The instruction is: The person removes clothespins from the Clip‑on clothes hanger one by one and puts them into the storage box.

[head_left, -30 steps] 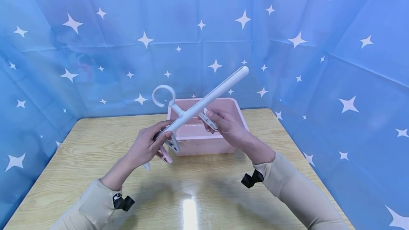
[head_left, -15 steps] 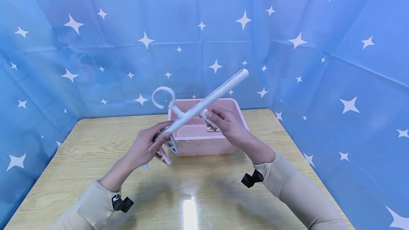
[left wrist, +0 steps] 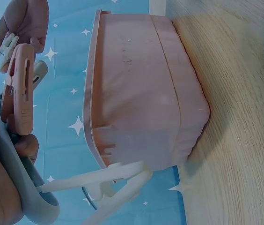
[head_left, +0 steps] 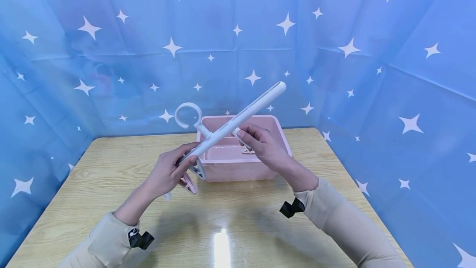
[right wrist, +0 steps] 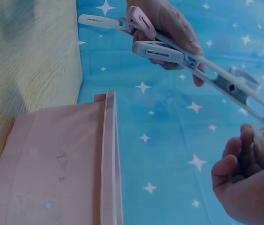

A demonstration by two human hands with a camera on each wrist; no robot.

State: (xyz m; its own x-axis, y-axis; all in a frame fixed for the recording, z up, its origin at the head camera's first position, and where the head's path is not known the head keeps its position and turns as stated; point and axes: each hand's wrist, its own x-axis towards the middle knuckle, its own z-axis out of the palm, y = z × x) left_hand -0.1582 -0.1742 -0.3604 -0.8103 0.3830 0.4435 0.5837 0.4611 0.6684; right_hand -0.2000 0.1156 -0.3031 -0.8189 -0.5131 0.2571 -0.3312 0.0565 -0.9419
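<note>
My left hand grips the lower end of a pale clip hanger, its bar slanting up to the right and its round hook pointing up-left. Clips hang along the bar near this hand: a pink clip, a grey-blue clip, and a white clip at the end. Between thumb and fingers, my right hand pinches a white clip right at the bar's underside, past the hook. Fingers cover most of that clip in the head view.
A pink plastic basket stands on the wooden table, just behind and below the hanger. Another white clip shows inside it, below my right hand. A blue star-patterned curtain surrounds the table's back and sides.
The white clip in my right hand has turned steeper and is now mostly hidden by the fingers. The hanger's upper end has dipped slightly. My left hand keeps its grip.
</note>
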